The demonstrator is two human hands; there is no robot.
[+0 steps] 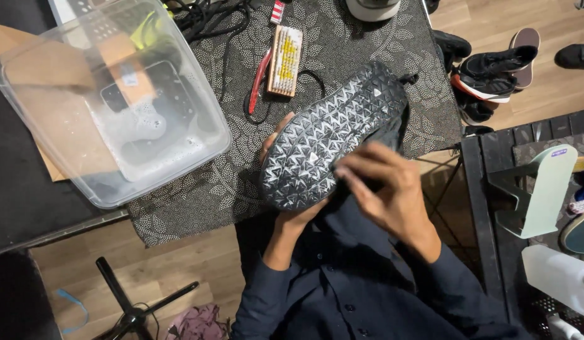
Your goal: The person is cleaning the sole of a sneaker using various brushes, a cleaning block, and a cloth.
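1. The black shoe is held in the air above the front edge of the tabletop, with its sole turned up to the camera. The sole is dark rubber with a raised pattern of small triangles, and pale marks lie in the grooves.
2. The left hand is under the shoe and grasps it from below; only the thumb side and some fingers show at the sole's edge.
3. The right hand is at the heel end of the sole, its fingers bent and pressed on the rubber. It is blurred, so I cannot tell if something small is held in it.
4. Both arms wear dark sleeves of a buttoned shirt.
5. A dark cloth with a pale dotted leaf pattern covers the tabletop.
6. Beyond the shoe, a wooden brush lies on the cloth with pale and yellow bristles upward. Just beside it lies a thin red-handled brush.
7. To the left stands a clear plastic tub, rectangular with round corners. It holds soapy water with foam.
8. On the wooden floor to the right lie several other shoes, black with white and red soles.
9. At the far right stands a pale green stand on a dark slatted surface.
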